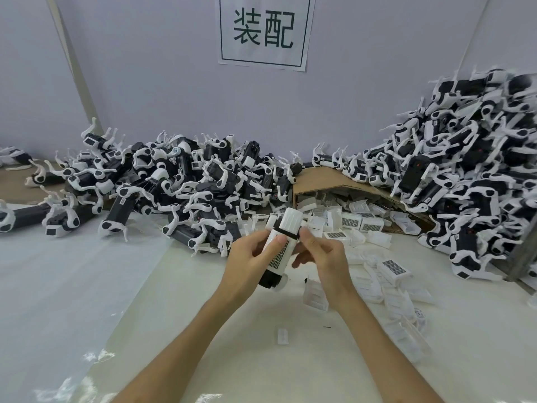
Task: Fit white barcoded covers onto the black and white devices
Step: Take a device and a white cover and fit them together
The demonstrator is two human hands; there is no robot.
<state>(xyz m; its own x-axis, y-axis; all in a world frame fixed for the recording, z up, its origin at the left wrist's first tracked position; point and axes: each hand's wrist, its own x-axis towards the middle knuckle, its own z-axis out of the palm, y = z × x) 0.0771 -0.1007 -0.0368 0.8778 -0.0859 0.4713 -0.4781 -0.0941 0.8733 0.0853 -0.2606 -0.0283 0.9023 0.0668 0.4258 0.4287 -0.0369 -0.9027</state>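
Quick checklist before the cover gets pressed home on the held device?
1. Device gripped by left hand: ok.
2. Right hand pinching the device's upper end: ok.
3. Cover on the device, barcode facing outward: ok.
4. Cover seated all round: cannot tell.
5. Spare covers lying on the table at right: ok.

Bright, even, diffuse light; source not visible. Shadows on the table [232,359] are soft and faint. Patchy glare on the plastic sheet [96,356], near left. Strong wide-angle bend: wall [145,82] seams lean and curve toward the edges. Centre is fairly sharp. The top of the device pile [465,170], far right, is smeared and soft, corners too. Slightly washed, cool tint overall.
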